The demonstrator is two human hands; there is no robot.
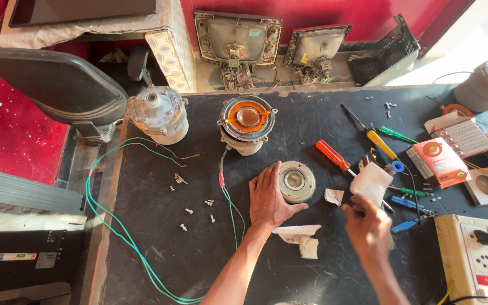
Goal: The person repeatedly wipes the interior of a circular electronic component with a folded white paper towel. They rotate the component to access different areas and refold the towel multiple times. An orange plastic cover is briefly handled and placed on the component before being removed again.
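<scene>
Workbench: your black bench top (pixel 159 248) fills the view, scuffed and sunlit, with red walls behind it at 12 o'clock and a dark chair (pixel 57 85) at 10 o'clock.
Old sets: two gutted tube chassis (pixel 238 48) lean against the wall at 12 o'clock.
Motors: a pale round motor housing (pixel 158 113) stands at 11 o'clock; just right of it sits a unit with an orange ring (pixel 247 121).
Power strip: a cream socket board (pixel 475 262) lies at 4 o'clock with a red switch and a black plug in it.
Packages: an orange carton (pixel 441 161) with a white side label rests at 2 o'clock, a white lined card (pixel 464 135) just above it.
Left hand: your left hand (pixel 268 197) lies flat near centre, fingers spread, its fingertips touching the left edge of the round metal disc (pixel 296 182).
Right hand: your right hand (pixel 368 226) at 4 o'clock pinches a white cloth (pixel 371 182), held up just right of the disc.
Tools: a red-handled screwdriver (pixel 332 155) and a yellow-handled one (pixel 380 144) lie at 1 o'clock of the disc.
Wire: a green wire (pixel 114 226) loops across the bench at 8 o'clock.
Screws: small screws (pixel 188 211) are scattered at 9 o'clock of your left hand.
</scene>
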